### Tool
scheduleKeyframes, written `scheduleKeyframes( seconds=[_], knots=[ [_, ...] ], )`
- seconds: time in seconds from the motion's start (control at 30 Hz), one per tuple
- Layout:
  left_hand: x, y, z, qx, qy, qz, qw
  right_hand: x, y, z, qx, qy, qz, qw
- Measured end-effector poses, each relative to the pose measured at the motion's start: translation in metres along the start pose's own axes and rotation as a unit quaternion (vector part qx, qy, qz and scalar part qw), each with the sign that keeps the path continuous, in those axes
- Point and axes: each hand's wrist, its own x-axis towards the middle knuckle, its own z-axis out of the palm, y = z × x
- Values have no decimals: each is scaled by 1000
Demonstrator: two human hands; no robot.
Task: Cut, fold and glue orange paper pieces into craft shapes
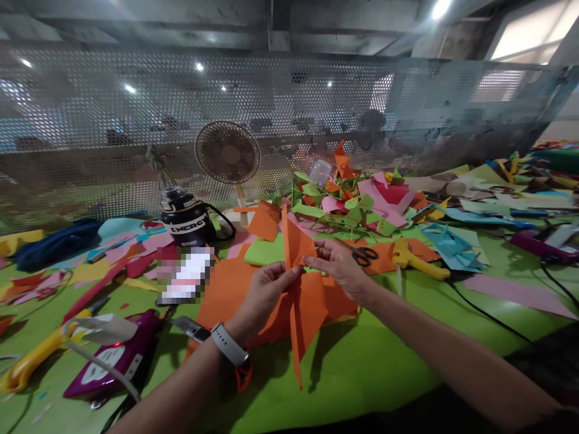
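An orange folded-paper shape with pointed blades stands upright between my hands, above the green table. My left hand, a grey-white watch on its wrist, pinches the paper near its middle. From the other side, the fingers of my right hand close on the same spot, thumb and forefinger together. Below and behind lie flat orange paper sheets. Black-handled scissors rest just beyond my right hand, partly covered. Beside them is a yellow glue gun with its cord trailing right.
A heap of cut paper pieces rises at the back. A small fan and a black bottle stand back left. At left lie a purple power box and another yellow glue gun. A perforated metal screen bounds the table.
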Motion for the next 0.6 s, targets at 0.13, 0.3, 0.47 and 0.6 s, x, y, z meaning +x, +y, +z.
scheduleKeyframes(
  seconds=[0.13, 0.3, 0.47, 0.6],
  knots=[
    [0, 2, -1, 14, -11, 9, 1000, 1, -4, -4, -8, -24, 12, 1000],
    [-1, 7, 2, 17, -12, 13, 1000, 0, -7, -8, -27, -65, 23, 997],
    [-3, 9, 4, 12, -15, 3, 1000, 0, -11, -12, -43, -96, 18, 994],
    [-3, 10, 3, 18, -14, 6, 1000, -1, -16, -18, -69, -76, 34, 994]
  ],
)
